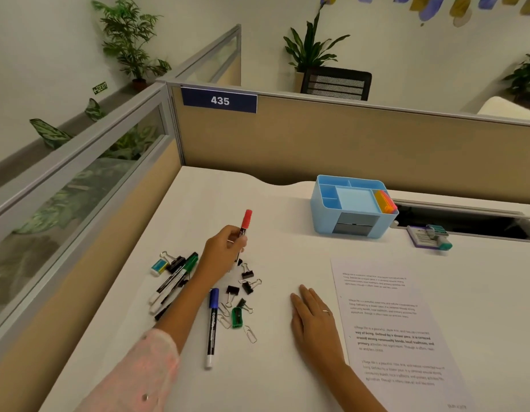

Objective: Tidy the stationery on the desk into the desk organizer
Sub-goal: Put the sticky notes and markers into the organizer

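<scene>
L fingers (238,237) curled round red marker (245,223); R hand (312,318) flat on desk (287,251).

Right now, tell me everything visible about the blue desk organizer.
The desk organizer is a light blue box, plastic by its look, with rounded corners. Its open top is split into several compartments: narrow ones along the back and left, a wide square one in the middle. Orange and pink sticky notes stand in the right slot. The front holds grey drawers, closed. It sits upright at the back of the white desk near the partition; neither hand touches it.
</scene>
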The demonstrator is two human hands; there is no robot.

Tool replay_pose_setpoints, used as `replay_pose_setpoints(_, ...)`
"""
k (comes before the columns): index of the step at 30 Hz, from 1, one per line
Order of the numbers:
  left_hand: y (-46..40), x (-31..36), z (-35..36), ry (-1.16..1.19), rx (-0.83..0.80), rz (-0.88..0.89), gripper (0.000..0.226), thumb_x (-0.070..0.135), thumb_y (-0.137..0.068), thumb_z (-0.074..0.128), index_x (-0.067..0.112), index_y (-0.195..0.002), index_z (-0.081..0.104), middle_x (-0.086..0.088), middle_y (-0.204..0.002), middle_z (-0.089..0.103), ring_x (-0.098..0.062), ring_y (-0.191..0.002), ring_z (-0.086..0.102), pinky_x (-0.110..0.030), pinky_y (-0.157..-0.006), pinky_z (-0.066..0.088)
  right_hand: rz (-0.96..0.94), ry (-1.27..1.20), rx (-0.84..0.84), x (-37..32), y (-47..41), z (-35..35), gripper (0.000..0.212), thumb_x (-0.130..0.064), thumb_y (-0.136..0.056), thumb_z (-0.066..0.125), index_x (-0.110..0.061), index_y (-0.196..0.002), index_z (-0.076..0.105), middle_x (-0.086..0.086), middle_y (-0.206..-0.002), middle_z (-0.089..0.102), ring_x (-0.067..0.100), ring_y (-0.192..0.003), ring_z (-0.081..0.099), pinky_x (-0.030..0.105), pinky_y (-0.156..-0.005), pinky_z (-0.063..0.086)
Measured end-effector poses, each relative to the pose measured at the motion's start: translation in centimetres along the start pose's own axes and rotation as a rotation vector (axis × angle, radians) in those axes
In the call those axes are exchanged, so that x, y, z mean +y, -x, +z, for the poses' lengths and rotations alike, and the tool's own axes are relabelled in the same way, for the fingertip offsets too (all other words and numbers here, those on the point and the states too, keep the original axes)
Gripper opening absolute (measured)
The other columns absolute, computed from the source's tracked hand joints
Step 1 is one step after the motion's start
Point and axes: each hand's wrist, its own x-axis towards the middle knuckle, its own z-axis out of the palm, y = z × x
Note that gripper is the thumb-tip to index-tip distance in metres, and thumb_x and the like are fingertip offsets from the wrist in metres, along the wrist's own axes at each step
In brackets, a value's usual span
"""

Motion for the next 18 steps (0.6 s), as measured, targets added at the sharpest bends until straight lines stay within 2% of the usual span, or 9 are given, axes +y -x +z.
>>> replay_pose_setpoints(1, 1.3, -0.2, -0.2, 0.125, 0.022, -0.069, 0.006, 0.029, -0.091, 0.055, 0.025, -0.095, 0.058, 0.005, -0.088, 0.068, -0.006, -0.078, 0.065, -0.016, -0.064, 0.051, -0.002, -0.009, -0.001, 0.0, 0.0, 0.1, 0.039, -0.012, -0.083, 0.065, -0.011, -0.123, 0.061, 0.011, -0.135, 0.054, 0.032, -0.126, 0.050, 0.042, -0.104, 0.036)
replay_pose_setpoints(3, 4.2, -1.1, -0.8, 0.358, 0.057, -0.197, 0.009, 0.024, -0.093, 0.054, 0.017, -0.096, 0.058, -0.001, -0.083, 0.069, -0.012, -0.072, 0.066, -0.027, -0.070, 0.054, 0.008, -0.026, -0.011, -0.1, 0.1, 0.1, 0.039, -0.012, -0.086, 0.062, -0.011, -0.126, 0.059, 0.011, -0.139, 0.051, 0.031, -0.130, 0.046, 0.039, -0.107, 0.031)
replay_pose_setpoints(5, 7.4, -2.4, -1.4, 0.567, 0.073, -0.295, 0.010, 0.017, -0.094, 0.050, 0.010, -0.095, 0.056, -0.005, -0.073, 0.064, -0.015, -0.059, 0.060, -0.031, -0.059, 0.051, 0.025, -0.045, -0.021, -0.3, 0.2, 0.1, 0.040, -0.013, -0.088, 0.059, -0.012, -0.127, 0.057, 0.010, -0.141, 0.048, 0.030, -0.132, 0.043, 0.038, -0.108, 0.028)
replay_pose_setpoints(8, 12.0, -4.2, -2.8, 0.755, 0.048, -0.431, 0.009, 0.016, -0.094, 0.045, 0.013, -0.088, 0.050, 0.001, -0.056, 0.048, -0.010, -0.039, 0.037, -0.020, -0.037, 0.032, 0.046, -0.069, -0.017, -0.6, 0.3, -0.1, 0.039, -0.009, -0.086, 0.061, -0.010, -0.125, 0.059, 0.012, -0.138, 0.051, 0.032, -0.130, 0.045, 0.038, -0.107, 0.030)
replay_pose_setpoints(10, 14.4, -5.4, -3.9, 0.854, 0.027, -0.503, 0.012, 0.018, -0.095, 0.044, 0.011, -0.091, 0.053, 0.002, -0.051, 0.041, -0.007, -0.034, 0.028, -0.015, -0.034, 0.024, 0.055, -0.081, -0.004, -0.8, 0.4, -0.1, 0.038, -0.007, -0.085, 0.063, -0.008, -0.123, 0.061, 0.013, -0.136, 0.053, 0.034, -0.127, 0.048, 0.041, -0.106, 0.033)
replay_pose_setpoints(13, 16.5, -6.6, -5.4, 0.926, 0.027, -0.501, 0.022, 0.026, -0.095, 0.045, 0.007, -0.100, 0.055, 0.001, -0.052, 0.040, -0.007, -0.035, 0.028, -0.015, -0.035, 0.026, 0.087, -0.086, -0.006, -0.8, 0.4, -0.2, 0.038, -0.009, -0.088, 0.060, -0.010, -0.125, 0.059, 0.011, -0.138, 0.051, 0.031, -0.129, 0.046, 0.042, -0.108, 0.033)
replay_pose_setpoints(18, 17.9, -7.7, -6.5, 1.093, 0.087, -0.458, 0.025, 0.031, -0.089, 0.049, 0.009, -0.100, 0.056, 0.000, -0.061, 0.047, -0.009, -0.046, 0.041, -0.021, -0.043, 0.039, 0.182, -0.114, -0.021, -1.8, 0.2, 0.0, 0.034, -0.009, -0.090, 0.055, -0.009, -0.124, 0.060, 0.011, -0.138, 0.051, 0.030, -0.129, 0.045, 0.043, -0.110, 0.033)
